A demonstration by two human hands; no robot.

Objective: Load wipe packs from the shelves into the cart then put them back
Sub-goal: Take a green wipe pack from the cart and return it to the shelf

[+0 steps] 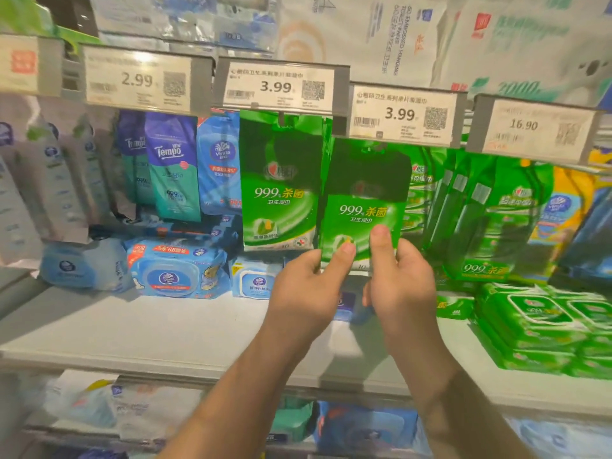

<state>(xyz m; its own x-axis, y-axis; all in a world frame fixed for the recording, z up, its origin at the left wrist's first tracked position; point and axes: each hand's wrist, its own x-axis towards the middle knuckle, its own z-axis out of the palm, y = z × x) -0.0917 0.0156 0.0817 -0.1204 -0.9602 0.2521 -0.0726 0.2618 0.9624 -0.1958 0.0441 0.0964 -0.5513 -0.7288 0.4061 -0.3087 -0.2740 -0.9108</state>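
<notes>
Head view: at the far left of the shelf (185, 329), pale grey packs (49, 180) are seen hanging, with a purple and teal Tempo pack (174, 170) and a blue Vinda pack (220, 167) hung beside them. Below these, a blue lidded wipe pack (175, 270) is laid flat on the white shelf board. A price tag reading 3.99 (278, 86) is fixed above a hanging green wipe pack (280, 187). Just to its right, a second green wipe pack (362, 203) is held up under another 3.99 tag (402, 114), its top close to the hook there; whether it is on the hook cannot be told. Its lower edge is pinched by both hands: the left hand (308, 293) is closed on the lower left corner with the thumb pressed on the front, and the right hand (402, 286) is closed on the lower right part, thumb likewise on the front, the other fingers hidden behind the pack. Further right, more green packs (490, 220) are hung in a row, and flat green lidded packs (536, 326) are stacked on the shelf board at the far right.
</notes>
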